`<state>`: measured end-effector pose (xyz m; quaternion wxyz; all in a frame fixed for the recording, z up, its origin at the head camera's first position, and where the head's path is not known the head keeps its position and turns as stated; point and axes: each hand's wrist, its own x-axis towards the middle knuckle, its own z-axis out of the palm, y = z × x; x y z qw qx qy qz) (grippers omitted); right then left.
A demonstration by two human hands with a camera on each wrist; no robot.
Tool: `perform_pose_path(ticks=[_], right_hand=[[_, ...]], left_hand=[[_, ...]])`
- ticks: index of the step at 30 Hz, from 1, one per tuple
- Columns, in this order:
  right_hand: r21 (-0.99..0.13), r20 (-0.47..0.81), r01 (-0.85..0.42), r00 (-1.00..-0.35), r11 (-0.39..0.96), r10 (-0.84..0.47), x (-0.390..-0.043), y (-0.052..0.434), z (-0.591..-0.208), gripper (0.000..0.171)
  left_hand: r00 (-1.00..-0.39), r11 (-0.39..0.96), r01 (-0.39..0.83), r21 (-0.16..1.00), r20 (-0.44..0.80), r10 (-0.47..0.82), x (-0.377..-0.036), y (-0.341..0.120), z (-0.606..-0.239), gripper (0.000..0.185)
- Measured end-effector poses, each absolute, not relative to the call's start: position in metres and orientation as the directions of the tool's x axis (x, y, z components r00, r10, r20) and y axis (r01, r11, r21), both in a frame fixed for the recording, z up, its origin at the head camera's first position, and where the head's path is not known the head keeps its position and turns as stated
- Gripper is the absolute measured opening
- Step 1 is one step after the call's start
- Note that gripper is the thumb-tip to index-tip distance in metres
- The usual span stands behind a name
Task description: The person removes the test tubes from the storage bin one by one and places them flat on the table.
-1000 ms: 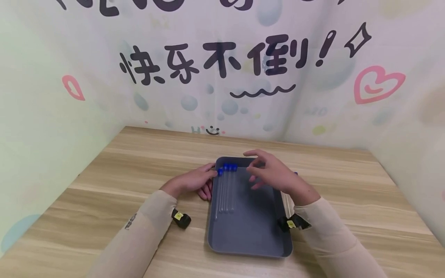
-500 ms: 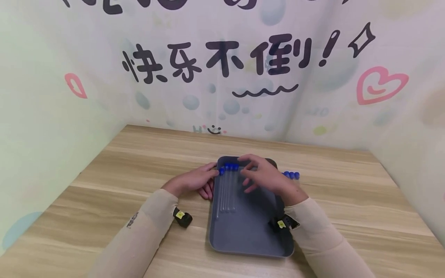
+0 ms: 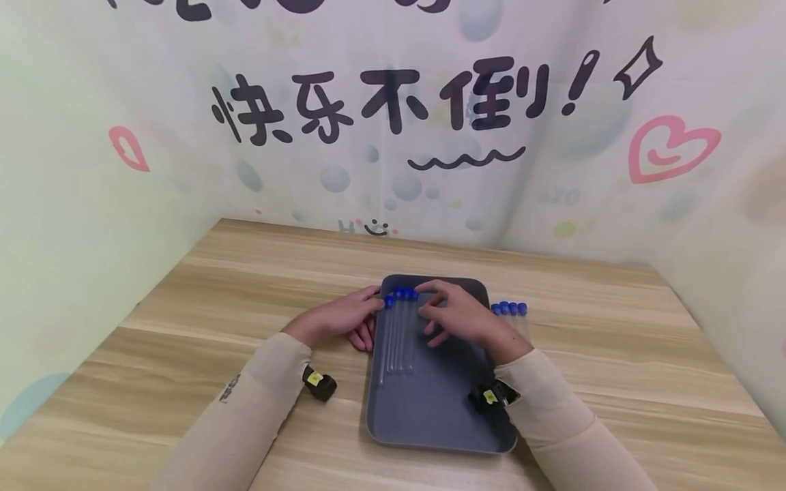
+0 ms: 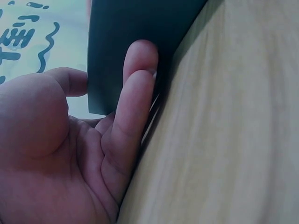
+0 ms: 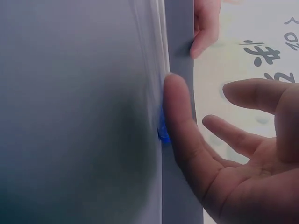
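Observation:
A grey-blue tray (image 3: 439, 409) lies on the wooden table. Several clear tubes with blue caps (image 3: 399, 334) lie side by side in its left part, caps at the far end. My left hand (image 3: 338, 319) rests against the tray's left outer wall (image 4: 131, 46), its fingers (image 4: 133, 107) straight along the wall. My right hand (image 3: 457, 317) hovers over the tray with fingers spread. One straight finger (image 5: 180, 126) touches a blue cap (image 5: 163, 133) at the right of the row.
Several more blue-capped tubes (image 3: 510, 310) lie on the table just right of the tray. Patterned walls close the table in at the back and on both sides. Bare wood extends left and right.
My right hand has moved left and down onto the caps of the tubes in the tray, uncovering the tubes on the table. The left hand has stayed put.

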<state>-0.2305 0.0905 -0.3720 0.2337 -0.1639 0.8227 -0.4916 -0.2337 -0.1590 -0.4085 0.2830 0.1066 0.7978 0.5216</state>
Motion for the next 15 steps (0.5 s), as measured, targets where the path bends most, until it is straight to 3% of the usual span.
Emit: perform_pose_path(ticks=[15], right_hand=[[-0.881,-0.263,-0.006,-0.825,0.473,-0.501,-0.2305,0.0905,-0.3777,0.046]], left_hand=[[-0.815,0.434,-0.129,0.891,-0.345,0.466,-0.2348,-0.1600,-0.4083,0.055]])
